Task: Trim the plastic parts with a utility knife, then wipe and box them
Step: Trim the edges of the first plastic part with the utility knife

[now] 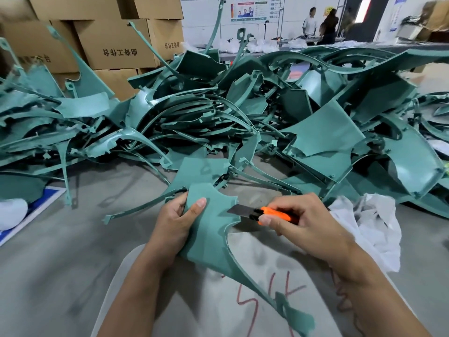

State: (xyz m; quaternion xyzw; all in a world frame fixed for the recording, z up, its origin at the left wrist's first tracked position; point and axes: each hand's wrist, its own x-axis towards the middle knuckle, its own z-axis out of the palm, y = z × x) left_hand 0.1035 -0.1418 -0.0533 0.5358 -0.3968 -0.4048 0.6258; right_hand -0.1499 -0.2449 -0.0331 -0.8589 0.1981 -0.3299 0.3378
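Note:
My left hand (173,221) grips a teal plastic part (211,237) by its upper left edge, thumb pressed on its face. The part's long thin arm curves down to the lower right. In my right hand (301,221) is an orange utility knife (269,214), held with curled fingers. Its extended blade (239,210) touches the part's right edge near a pointed tab. A large heap of the same teal plastic parts (243,113) covers the floor beyond my hands.
A pale grey surface with red handwriting (264,293) lies under my hands. A crumpled white cloth (371,229) sits at the right. Stacked cardboard boxes (116,42) stand at the back left. Two people (320,24) stand at a far table. A white and blue object (14,215) lies at the left.

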